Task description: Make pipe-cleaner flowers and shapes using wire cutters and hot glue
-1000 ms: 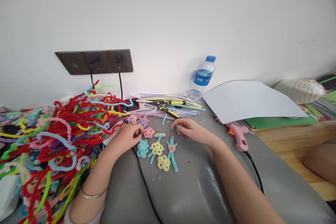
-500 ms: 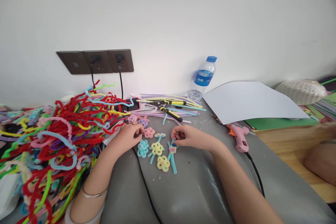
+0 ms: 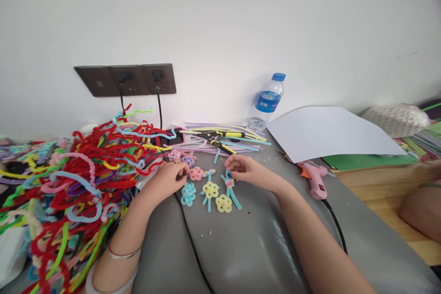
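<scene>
My right hand (image 3: 243, 170) pinches the top of a light-blue pipe-cleaner stem piece (image 3: 235, 200) with a small pink flower on it. A yellow pipe-cleaner flower (image 3: 223, 203) lies just left of its stems. Further left is another yellow flower (image 3: 210, 189) on blue stems, with a small pale-blue top. My left hand (image 3: 171, 177) rests with curled fingers beside a pink flower (image 3: 196, 173); whether anything is in its fingers is hidden. Below those fingertips sits a blue looped flower (image 3: 188, 194). Purple (image 3: 188, 161) and pink (image 3: 174, 155) flowers lie behind the left hand.
A tangled heap of coloured pipe cleaners (image 3: 79, 183) covers the left side. Yellow-black pliers (image 3: 223, 147) lie on straight pipe cleaners at the back. A water bottle (image 3: 268, 103), white paper sheet (image 3: 330, 133) and pink glue gun (image 3: 315, 179) stand right. A black cable (image 3: 193, 248) crosses the front.
The blue stem piece has swung to the right at its lower end. The front yellow flower has shifted right and back; the other yellow flower's stems have turned straighter. My left hand stays put.
</scene>
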